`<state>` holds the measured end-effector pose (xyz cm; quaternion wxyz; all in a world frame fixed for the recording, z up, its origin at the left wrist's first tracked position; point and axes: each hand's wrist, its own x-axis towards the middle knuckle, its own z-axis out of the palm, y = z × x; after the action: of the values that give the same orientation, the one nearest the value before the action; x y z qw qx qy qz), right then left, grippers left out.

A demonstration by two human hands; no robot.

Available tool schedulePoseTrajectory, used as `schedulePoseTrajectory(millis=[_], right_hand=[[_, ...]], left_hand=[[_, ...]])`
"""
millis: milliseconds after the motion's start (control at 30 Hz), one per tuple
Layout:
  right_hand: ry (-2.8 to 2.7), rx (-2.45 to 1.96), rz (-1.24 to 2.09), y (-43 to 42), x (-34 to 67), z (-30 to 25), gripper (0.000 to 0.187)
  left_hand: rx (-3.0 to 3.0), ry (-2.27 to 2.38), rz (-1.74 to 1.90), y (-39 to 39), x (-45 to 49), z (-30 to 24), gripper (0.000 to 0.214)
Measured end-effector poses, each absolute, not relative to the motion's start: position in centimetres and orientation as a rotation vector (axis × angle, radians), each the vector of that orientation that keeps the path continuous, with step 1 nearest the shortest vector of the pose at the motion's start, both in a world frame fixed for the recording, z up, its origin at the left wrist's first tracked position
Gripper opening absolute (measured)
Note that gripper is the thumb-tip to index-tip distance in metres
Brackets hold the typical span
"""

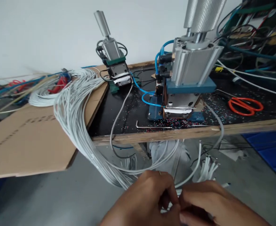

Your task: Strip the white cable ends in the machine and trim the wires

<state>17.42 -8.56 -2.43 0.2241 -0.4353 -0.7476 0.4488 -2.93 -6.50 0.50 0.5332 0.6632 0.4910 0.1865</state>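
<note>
My left hand (149, 196) and my right hand (206, 201) meet at the bottom of the view, below the bench edge. Both have fingers pinched round thin white cables (206, 166) whose cut ends stick up just above my right hand. A thick bundle of the same white cables (72, 116) hangs off the bench from the left and sweeps down into my hands. The nearer pneumatic press (187, 81) stands on the black bench top straight above my hands. A second, smaller press (114, 66) stands further back.
Orange scissors (245, 105) lie on the bench at the right. A hex key (152, 126) lies near the wooden front edge (175, 134). A cardboard sheet (29, 138) overhangs at the left. Tangled cables pile up at the back right; blue crates (274, 150) sit on the floor.
</note>
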Motion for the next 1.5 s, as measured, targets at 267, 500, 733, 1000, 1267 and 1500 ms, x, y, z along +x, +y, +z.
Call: schedulePoseTrajectory(millis=[267,500,733,1000,1267,1500], right_hand=[[-0.959,-1.22,1.693,-10.3,13.4,-3.4,0.048],[-0.561,-1.092,1.611,-10.8,11.0,-4.7,0.049],[-0.654,-0.978,1.644,-10.3,11.5,-5.9,0.041],[-0.551,-1.151,1.578,-10.3,11.6,-4.4,0.052],[-0.705,-1.188,1.614,-10.0,12.7,-4.3,0.05],[-1.413,-1.181,1.124,-9.8,15.3,-4.6,0.02]], left_hand=[[0.598,1.12,1.244,-9.0,1.2,-2.2,0.038],[0.411,1.152,1.395,-10.2,3.4,-3.3,0.039],[0.421,1.135,1.464,-9.9,4.1,-3.9,0.036],[0.442,1.039,1.345,-9.6,3.8,-4.1,0.031],[0.477,1.002,1.144,-8.9,2.6,-4.1,0.034],[0.614,1.127,1.29,-6.9,2.2,-2.6,0.03]])
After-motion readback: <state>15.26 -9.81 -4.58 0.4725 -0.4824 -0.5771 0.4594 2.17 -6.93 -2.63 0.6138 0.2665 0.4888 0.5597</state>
